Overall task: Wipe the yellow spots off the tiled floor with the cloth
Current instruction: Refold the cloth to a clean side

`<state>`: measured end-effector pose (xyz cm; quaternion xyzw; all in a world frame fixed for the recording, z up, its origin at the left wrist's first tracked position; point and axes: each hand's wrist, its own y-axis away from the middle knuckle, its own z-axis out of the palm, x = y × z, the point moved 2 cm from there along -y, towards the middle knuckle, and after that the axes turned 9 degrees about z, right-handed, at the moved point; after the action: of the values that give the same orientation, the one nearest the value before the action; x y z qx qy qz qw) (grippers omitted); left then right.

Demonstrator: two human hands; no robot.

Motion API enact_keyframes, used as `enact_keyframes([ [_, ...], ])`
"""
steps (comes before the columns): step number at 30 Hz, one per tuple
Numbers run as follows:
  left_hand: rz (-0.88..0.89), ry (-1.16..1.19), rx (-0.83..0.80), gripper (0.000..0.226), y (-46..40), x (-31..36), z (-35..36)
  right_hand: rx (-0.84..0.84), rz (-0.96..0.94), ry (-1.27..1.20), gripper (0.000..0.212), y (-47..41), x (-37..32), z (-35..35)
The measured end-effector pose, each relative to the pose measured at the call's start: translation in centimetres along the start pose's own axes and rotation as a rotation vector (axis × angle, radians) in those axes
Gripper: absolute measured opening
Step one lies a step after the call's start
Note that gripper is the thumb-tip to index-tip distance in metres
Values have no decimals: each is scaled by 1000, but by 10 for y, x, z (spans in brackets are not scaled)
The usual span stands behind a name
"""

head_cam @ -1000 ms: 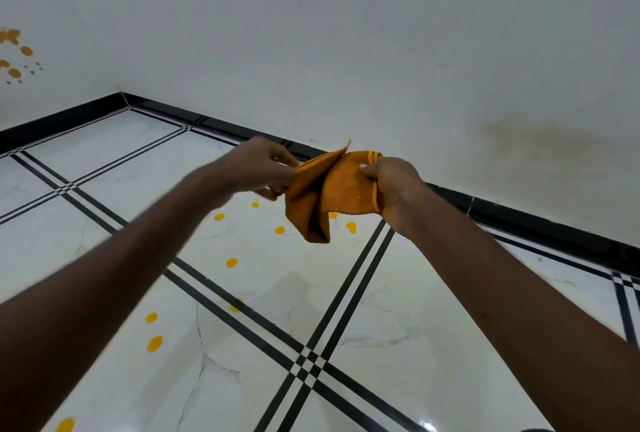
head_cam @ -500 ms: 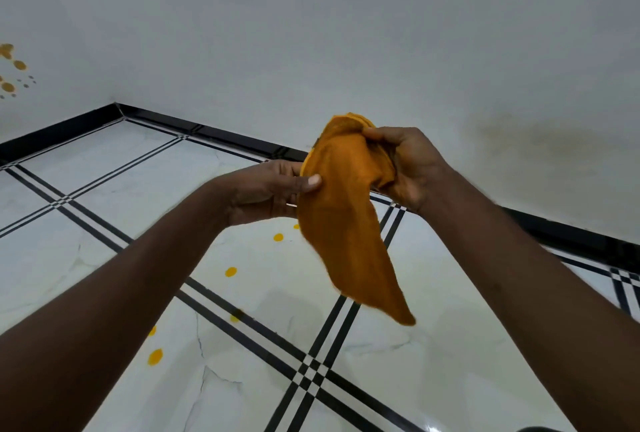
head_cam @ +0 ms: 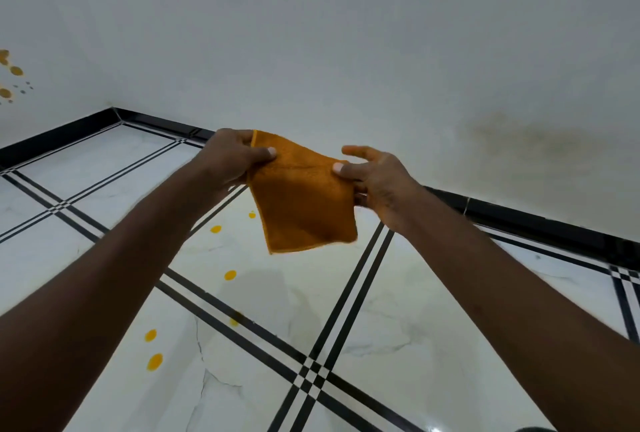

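With our left hand [head_cam: 231, 158] pinching one top corner of the orange cloth [head_cam: 302, 199] and our right hand [head_cam: 375, 179] pinching the other, it hangs above the yellow spots [head_cam: 230, 274], so we should fold it evenly before wiping.

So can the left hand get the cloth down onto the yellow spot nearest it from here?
Probably yes: the left hand pinches the cloth, and nothing lies between it and that spot.
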<state>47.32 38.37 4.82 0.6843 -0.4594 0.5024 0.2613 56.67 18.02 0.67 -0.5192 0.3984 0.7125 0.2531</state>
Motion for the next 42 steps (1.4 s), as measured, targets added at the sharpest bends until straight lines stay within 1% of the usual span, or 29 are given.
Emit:
enact_keyframes([
  [3, -56, -108, -16, 37, 3, -3, -9, 21, -133, 160, 32, 5, -8, -1],
  [4, -72, -114, -25, 37, 5, -4, -11, 28, -149, 179, 29, 7, -9, 0],
  [5, -88, -116, -36, 42, 7, -3, -12, 41, -151, 192, 27, 7, -9, 1],
  [7, -104, -106, -69, 73, 8, -5, -13, 49, -100, 180, 23, 7, -5, 2],
  [8, -99, -112, -97, 81, 6, -7, -13, 55, -42, 147, 23, 7, -2, 1],
  [9, -83, -124, -128, 81, 7, -7, -12, 65, 26, 117, 25, 6, 2, -1],
  [12, -11, -187, -201, 63, 6, -9, -10, 103, 185, 124, 31, 4, 11, -4],
  [14, 49, -232, -240, 53, 8, -10, -5, 133, 213, 159, 32, 2, 15, -6],
  [16, 111, -241, -201, 46, 8, -14, -1, 151, 196, 166, 33, -1, 16, -9],
  [19, 175, -234, -108, 41, 7, -16, 3, 194, 51, 199, 22, -6, 13, -14],
  [21, 211, -331, -76, 42, 6, -18, 3, 282, -104, 322, 14, -7, 10, -17],
  [24, 239, -408, -46, 38, 7, -19, 4, 429, -306, 523, 15, -5, 5, -18],
  [26, 256, -409, -31, 30, 8, -20, 5, 487, -379, 600, 16, -2, 1, -16],
  [29, 277, -421, -22, 24, 7, -20, 5, 510, -441, 655, 14, 0, -2, -13],
  [34, 278, -407, -34, 10, 7, -15, -4, 477, -447, 713, 5, -2, -8, -10],
  [37, 285, -319, -104, 7, 13, -1, -11, 376, -469, 781, 7, 1, -27, -12],
  [39, 304, -258, -163, 13, 16, 13, -19, 217, -453, 739, 5, 7, -44, -14],
  [41, 300, -115, -202, 20, 18, 25, -26, -8, -371, 553, 11, 11, -57, -17],
  [42, 269, -14, -202, 21, 19, 27, -26, -81, -329, 461, 14, 11, -58, -17],
])
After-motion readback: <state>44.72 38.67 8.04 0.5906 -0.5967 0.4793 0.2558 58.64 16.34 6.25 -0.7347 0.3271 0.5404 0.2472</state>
